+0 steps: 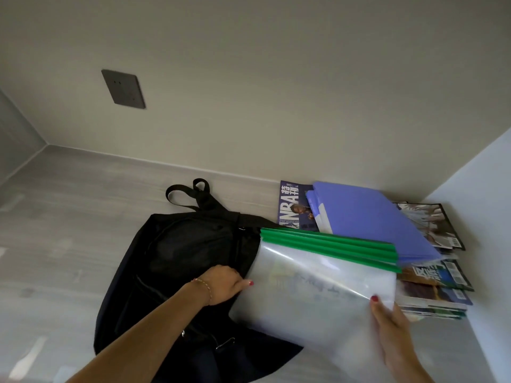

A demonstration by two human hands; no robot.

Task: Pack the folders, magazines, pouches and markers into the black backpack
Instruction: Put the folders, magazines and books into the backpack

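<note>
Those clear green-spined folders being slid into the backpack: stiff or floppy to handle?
Likely floppy: the clear folders are thin translucent sheets, and the left edge curves near the backpack. The green spines probably stiffen one side only. Glossy glare suggests slippery plastic, and the right hand and left hand both hold them.

We see the black backpack (188, 252) in matt woven cloth, the clear folders (318, 286) in glossy translucent plastic with green plastic spines, the purple folders (367, 217) smooth and matt, the magazines (437, 283) glossy paper, on a grey wood-grain surface (69, 230).
</note>
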